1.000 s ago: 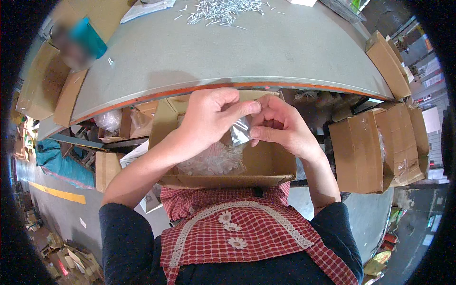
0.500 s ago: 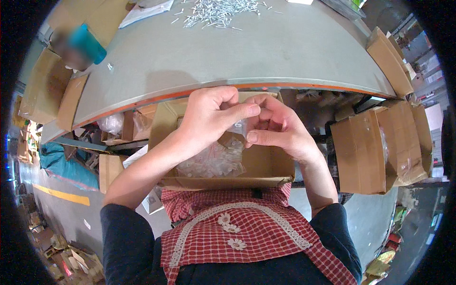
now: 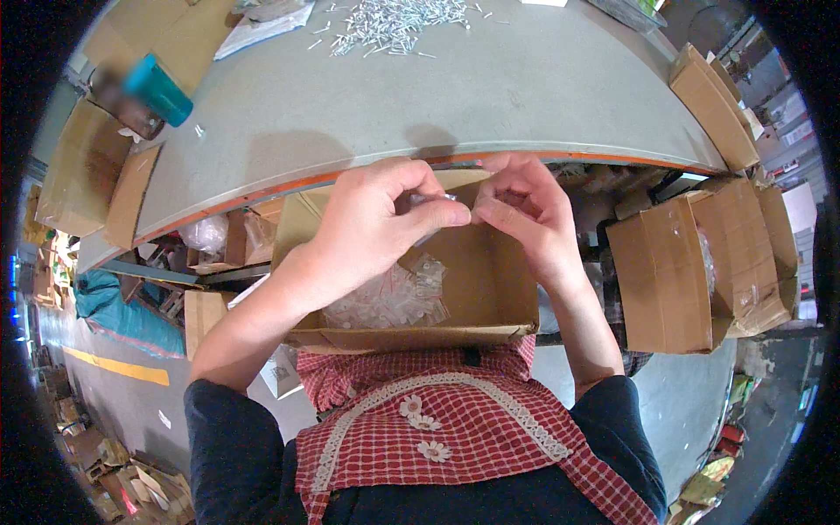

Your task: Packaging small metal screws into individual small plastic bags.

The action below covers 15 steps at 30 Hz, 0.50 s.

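My left hand (image 3: 381, 206) is closed, thumb against curled fingers, on a small clear plastic bag (image 3: 424, 213) that is mostly hidden by the fingers. Close beside it, my right hand (image 3: 528, 210) has its fingers curled, with the thumb tip at the bag's edge, almost touching my left thumb. Both hands are raised over an open cardboard box (image 3: 494, 302), which stands in front of my body below the table edge. Inside the box lies a heap of small clear plastic bags (image 3: 385, 297), and their contents are too small to make out.
A grey table (image 3: 542, 96) with an orange edge spans the far side, bearing a pile of screws (image 3: 402, 26). At its left are a teal cup (image 3: 162, 90) and a cardboard box (image 3: 79, 162). More cardboard boxes (image 3: 665, 280) stand at the right.
My right hand has moved up and slightly right, its thumb leaving the bag's lower part for the upper edge. My left hand still grips the bag, which is now more hidden.
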Available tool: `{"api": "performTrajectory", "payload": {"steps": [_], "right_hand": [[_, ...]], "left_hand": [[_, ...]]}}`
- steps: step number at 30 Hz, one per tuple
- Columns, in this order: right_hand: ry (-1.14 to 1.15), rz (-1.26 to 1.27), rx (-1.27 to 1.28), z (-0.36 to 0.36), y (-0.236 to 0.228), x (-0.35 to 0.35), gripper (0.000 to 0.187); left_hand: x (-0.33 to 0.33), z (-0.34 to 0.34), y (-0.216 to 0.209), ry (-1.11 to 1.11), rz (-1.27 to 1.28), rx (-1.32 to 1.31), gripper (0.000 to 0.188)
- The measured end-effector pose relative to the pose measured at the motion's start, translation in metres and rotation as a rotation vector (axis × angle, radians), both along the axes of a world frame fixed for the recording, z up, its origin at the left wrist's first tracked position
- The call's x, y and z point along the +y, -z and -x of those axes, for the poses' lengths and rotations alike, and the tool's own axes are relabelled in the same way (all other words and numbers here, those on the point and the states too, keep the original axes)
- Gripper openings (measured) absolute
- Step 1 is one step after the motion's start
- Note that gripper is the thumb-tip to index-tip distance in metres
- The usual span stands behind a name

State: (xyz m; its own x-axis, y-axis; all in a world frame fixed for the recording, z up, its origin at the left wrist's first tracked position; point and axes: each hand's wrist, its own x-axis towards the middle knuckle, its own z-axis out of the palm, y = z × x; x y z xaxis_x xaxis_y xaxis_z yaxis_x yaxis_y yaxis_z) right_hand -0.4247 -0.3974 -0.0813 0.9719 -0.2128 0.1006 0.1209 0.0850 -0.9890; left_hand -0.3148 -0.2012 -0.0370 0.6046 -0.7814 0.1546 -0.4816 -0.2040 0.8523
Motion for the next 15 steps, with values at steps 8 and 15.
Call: {"api": "performTrajectory", "payload": {"steps": [8, 15], "right_hand": [[-0.086, 0.29, -0.169, -0.001, -0.019, 0.02, 0.05], [-0.235, -0.264, 0.003, -0.007, -0.009, 0.025, 0.044]], "left_hand": [[-0.004, -0.004, 0.016, -0.07, 0.13, 0.07, 0.016], [-0.01, 0.005, 0.01, -0.002, 0.232, 0.346, 0.01]]}}
